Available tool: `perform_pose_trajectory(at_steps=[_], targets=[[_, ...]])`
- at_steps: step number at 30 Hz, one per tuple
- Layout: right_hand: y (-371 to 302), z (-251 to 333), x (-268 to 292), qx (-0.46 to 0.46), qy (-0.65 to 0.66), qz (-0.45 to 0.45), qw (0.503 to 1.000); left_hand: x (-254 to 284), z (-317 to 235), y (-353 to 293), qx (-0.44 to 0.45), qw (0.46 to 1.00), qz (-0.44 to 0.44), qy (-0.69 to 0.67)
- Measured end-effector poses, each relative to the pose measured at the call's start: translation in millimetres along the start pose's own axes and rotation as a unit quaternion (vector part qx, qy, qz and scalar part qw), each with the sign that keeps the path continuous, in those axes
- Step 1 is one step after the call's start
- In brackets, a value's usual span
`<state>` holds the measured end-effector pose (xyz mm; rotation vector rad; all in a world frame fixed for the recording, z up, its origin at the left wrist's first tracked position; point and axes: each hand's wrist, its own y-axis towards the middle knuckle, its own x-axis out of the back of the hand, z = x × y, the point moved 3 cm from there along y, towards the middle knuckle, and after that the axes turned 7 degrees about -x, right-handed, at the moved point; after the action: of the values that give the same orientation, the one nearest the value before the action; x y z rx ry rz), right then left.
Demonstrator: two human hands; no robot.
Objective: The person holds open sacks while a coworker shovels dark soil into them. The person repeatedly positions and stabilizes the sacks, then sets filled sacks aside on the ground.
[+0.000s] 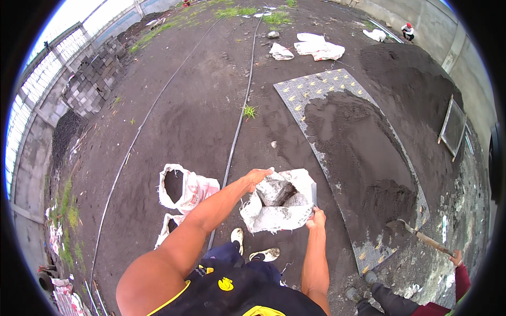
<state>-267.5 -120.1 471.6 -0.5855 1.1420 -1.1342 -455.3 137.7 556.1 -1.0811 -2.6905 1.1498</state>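
A white woven sack (279, 220) hangs with its mouth up in front of me, above the dark ground. My left hand (256, 178) grips the far left of its rim, and my right hand (317, 218) grips the rim's right side. The folds of its inner walls show grey smears; how much lies at the bottom is hidden in shadow. Left of it stands another white sack (199, 190) holding dark sand. A third white sack (164, 234) is partly covered by my left arm. At the right, a co-worker's hand (457, 258) holds a shovel (433, 242) with its blade at the sand.
Dark sand (358, 137) is heaped on a patterned sheet (337, 81) to the right. A framed screen (453, 129) leans near a larger sand mound (406, 68). Two hoses, one a grey hose (241, 118), cross the ground. Grey blocks (95, 84) are stacked far left. Another person (408, 32) crouches far right.
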Motion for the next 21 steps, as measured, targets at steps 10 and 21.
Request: perform_pose_trajectory(at_steps=[10, 21], targets=[[-4.1, 79.2, -11.8, -0.038, -0.299, 0.207, 0.931, 13.0, -116.3, -100.6, 0.122, 0.972, 0.177, 0.100], [-73.8, 169.5, -4.9, 0.322, -0.194, -0.089, 0.922, -48.8, -64.2, -114.8, -0.121, 0.949, 0.151, -0.247]])
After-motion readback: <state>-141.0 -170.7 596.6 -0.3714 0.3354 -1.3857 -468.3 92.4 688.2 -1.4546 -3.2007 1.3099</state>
